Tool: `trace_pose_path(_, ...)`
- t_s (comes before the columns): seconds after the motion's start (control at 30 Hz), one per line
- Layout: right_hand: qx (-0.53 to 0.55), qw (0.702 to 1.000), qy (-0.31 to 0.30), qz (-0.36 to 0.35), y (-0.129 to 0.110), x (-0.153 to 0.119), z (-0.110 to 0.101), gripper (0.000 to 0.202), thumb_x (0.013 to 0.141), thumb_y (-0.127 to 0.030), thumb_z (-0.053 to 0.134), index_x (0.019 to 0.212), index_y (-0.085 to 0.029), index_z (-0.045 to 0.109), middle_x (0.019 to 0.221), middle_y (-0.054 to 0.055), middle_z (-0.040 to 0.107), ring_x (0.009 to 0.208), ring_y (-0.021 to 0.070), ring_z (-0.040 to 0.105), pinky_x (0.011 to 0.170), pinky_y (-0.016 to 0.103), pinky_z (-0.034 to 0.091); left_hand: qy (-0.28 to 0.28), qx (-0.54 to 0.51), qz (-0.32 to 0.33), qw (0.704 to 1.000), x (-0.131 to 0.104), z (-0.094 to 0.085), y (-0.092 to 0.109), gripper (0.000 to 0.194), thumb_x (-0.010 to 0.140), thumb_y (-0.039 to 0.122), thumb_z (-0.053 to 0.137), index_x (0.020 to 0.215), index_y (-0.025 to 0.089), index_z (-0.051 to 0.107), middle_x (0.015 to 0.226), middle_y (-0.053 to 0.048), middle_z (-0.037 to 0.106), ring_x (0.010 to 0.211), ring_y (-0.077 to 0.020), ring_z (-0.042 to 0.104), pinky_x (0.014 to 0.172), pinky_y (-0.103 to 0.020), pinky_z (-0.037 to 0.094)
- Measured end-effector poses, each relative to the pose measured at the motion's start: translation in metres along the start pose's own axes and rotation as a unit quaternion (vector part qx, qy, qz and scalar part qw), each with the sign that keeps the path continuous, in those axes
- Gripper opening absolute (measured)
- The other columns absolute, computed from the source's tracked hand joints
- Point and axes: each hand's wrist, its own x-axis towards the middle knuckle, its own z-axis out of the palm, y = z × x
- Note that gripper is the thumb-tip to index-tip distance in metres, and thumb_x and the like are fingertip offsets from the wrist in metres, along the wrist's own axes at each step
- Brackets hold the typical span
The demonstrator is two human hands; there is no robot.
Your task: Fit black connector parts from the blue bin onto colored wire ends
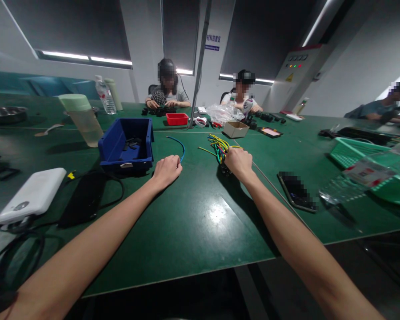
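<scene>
My left hand (167,170) is closed on one end of a blue wire (182,149), which curves up and away over the green table (200,213). Just left of that hand stands a blue bin (126,144) with small dark pieces inside. My right hand (239,162) has its fingers wrapped round a bundle of wires (219,146), mostly yellow, green and blue, with dark ends low beside the fingers. One yellow-green wire sticks out to the left of the bundle.
Left are a tilted bottle (82,120), a white power bank (33,195) and a black pouch-like object (83,198) with cables. A phone (296,191), a clear bottle (360,175) and a green basket (346,153) lie right. Farther back are a red tray (176,119), a small box (235,129) and people.
</scene>
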Motion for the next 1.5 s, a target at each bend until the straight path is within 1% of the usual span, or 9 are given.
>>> trace_pose_path(0.17, 0.001, 1.000, -0.001, -0.008, 0.001, 0.001, 0.001, 0.034, 0.088, -0.026, 0.038, 0.093, -0.014, 0.070, 0.093, 0.018, 0.069, 0.088, 0.0323, 0.067, 0.074, 0.039, 0.050, 0.000, -0.002, -0.011, 1.000, 0.000, 0.001, -0.001, 0.023, 0.088, 0.034, 0.045, 0.093, 0.019, 0.062, 0.094, -0.009, 0.067, 0.086, -0.0230, 0.063, 0.074, -0.032, 0.047)
trace_pose_path(0.43, 0.002, 1.000, -0.008, 0.002, 0.001, 0.002, 0.003, 0.035, 0.089, -0.028, 0.040, 0.093, -0.014, 0.071, 0.095, 0.019, 0.068, 0.089, 0.0310, 0.067, 0.074, 0.036, 0.049, -0.001, 0.002, -0.027, 1.000, 0.002, 0.005, -0.003, 0.026, 0.086, 0.033, 0.045, 0.100, 0.018, 0.061, 0.096, -0.010, 0.067, 0.087, -0.0248, 0.064, 0.073, -0.033, 0.047)
trace_pose_path(0.73, 0.043, 0.994, 0.094, -0.030, -0.015, -0.011, -0.006, 0.039, 0.093, -0.036, 0.033, 0.095, -0.019, 0.068, 0.090, 0.012, 0.071, 0.082, 0.0256, 0.066, 0.066, 0.029, 0.042, 0.010, 0.005, -0.013, 1.000, 0.003, 0.009, -0.006, 0.026, 0.087, 0.034, 0.042, 0.090, 0.019, 0.063, 0.095, -0.010, 0.067, 0.085, -0.0272, 0.064, 0.070, -0.035, 0.048)
trace_pose_path(0.83, 0.077, 0.992, 0.055, -0.080, -0.035, -0.026, -0.004, 0.034, 0.090, -0.041, 0.039, 0.095, -0.022, 0.068, 0.083, 0.009, 0.071, 0.079, 0.0233, 0.066, 0.064, 0.027, 0.039, 0.016, 0.004, -0.019, 1.000, 0.001, 0.006, -0.005, 0.025, 0.086, 0.032, 0.042, 0.090, 0.017, 0.062, 0.096, -0.012, 0.067, 0.085, -0.0272, 0.065, 0.070, -0.035, 0.048)
trace_pose_path(0.9, 0.109, 0.982, -0.003, -0.153, -0.051, -0.039, 0.000, 0.034, 0.089, -0.045, 0.042, 0.089, -0.023, 0.068, 0.080, 0.007, 0.071, 0.077, 0.0211, 0.066, 0.062, 0.026, 0.037, 0.017, -0.006, -0.029, 0.999, 0.001, 0.005, -0.004, 0.025, 0.086, 0.031, 0.043, 0.091, 0.017, 0.062, 0.095, -0.013, 0.067, 0.084, -0.0280, 0.065, 0.070, -0.035, 0.047)
trace_pose_path(1.03, 0.126, 0.958, -0.075, -0.245, -0.076, -0.059, 0.011, 0.035, 0.089, -0.048, 0.043, 0.083, -0.023, 0.066, 0.075, 0.006, 0.070, 0.071, 0.0189, 0.064, 0.057, 0.026, 0.032, 0.019, -0.069, -0.093, 0.993, 0.005, 0.007, -0.010, 0.023, 0.084, 0.032, 0.046, 0.090, 0.019, 0.063, 0.086, -0.011, 0.069, 0.080, -0.0274, 0.065, 0.068, -0.034, 0.046)
trace_pose_path(1.13, 0.134, 0.954, -0.069, -0.260, -0.081, -0.062, 0.015, 0.035, 0.089, -0.048, 0.042, 0.084, -0.023, 0.065, 0.076, 0.005, 0.070, 0.069, 0.0180, 0.063, 0.056, 0.026, 0.028, 0.032, -0.149, -0.131, 0.980, 0.012, 0.010, -0.016, 0.018, 0.082, 0.031, 0.049, 0.086, 0.019, 0.063, 0.083, -0.009, 0.069, 0.079, -0.0241, 0.064, 0.068, -0.031, 0.046)
trace_pose_path(1.3, 0.174, 0.948, -0.070, -0.259, -0.078, -0.057, 0.017, 0.035, 0.090, -0.049, 0.042, 0.080, -0.022, 0.063, 0.074, 0.003, 0.069, 0.067, 0.0155, 0.061, 0.056, 0.024, 0.027, 0.070, -0.237, -0.124, 0.961, 0.018, 0.012, -0.022, 0.013, 0.081, 0.020, 0.049, 0.083, 0.018, 0.061, 0.083, -0.008, 0.069, 0.078, -0.0192, 0.062, 0.074, -0.028, 0.046)
trace_pose_path(1.5, 0.135, 0.960, -0.066, -0.237, -0.088, -0.062, 0.015, 0.035, 0.091, -0.047, 0.039, 0.086, -0.022, 0.063, 0.078, 0.005, 0.070, 0.069, 0.0167, 0.063, 0.057, 0.024, 0.028, 0.052, -0.315, -0.112, 0.941, 0.016, 0.014, -0.025, 0.010, 0.082, 0.019, 0.051, 0.086, 0.018, 0.061, 0.085, -0.007, 0.070, 0.072, -0.0159, 0.063, 0.075, -0.028, 0.047)
